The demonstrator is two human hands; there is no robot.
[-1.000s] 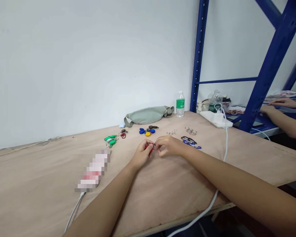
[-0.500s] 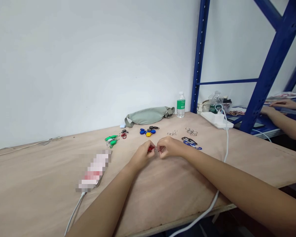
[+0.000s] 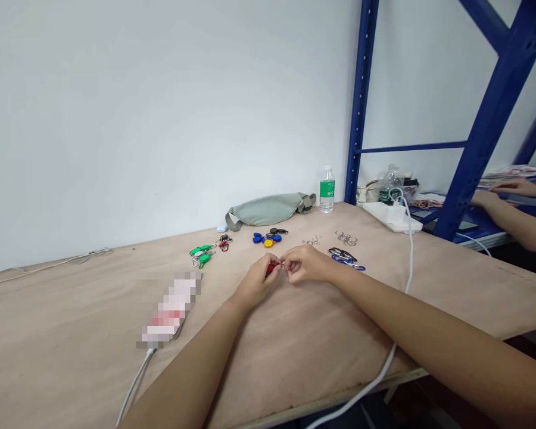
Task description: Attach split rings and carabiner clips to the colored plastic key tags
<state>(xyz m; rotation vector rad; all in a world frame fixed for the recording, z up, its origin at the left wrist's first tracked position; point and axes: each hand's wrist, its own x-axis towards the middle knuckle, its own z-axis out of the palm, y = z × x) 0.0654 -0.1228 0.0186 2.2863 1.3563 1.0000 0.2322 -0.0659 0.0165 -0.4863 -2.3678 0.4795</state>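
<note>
My left hand [image 3: 258,281] is closed on a red badge reel [image 3: 270,268], mostly covered by the fingers. Pinched in my right hand [image 3: 304,263] is a thin metal key ring [image 3: 283,268], which meets the red reel between the two hands. Just behind them lie blue, yellow and black badge reels [image 3: 268,242]. Loose key rings lie in one group [image 3: 311,241] and another group [image 3: 346,238]. Black and blue carabiners [image 3: 345,257] rest beyond my right wrist. To the left are green reels with clips [image 3: 202,255] and a small red carabiner [image 3: 224,245].
A pixelated phone-like object [image 3: 172,310] with a white cable lies left. At the back are a grey-green waist bag [image 3: 268,210] and a water bottle [image 3: 327,189]. A white power strip [image 3: 390,217], blue rack post [image 3: 477,131] and another person's hands [image 3: 504,193] are on the right.
My right fingers have shifted slightly up and left at the key ring, closer to the red reel. My left hand stays almost in place.
</note>
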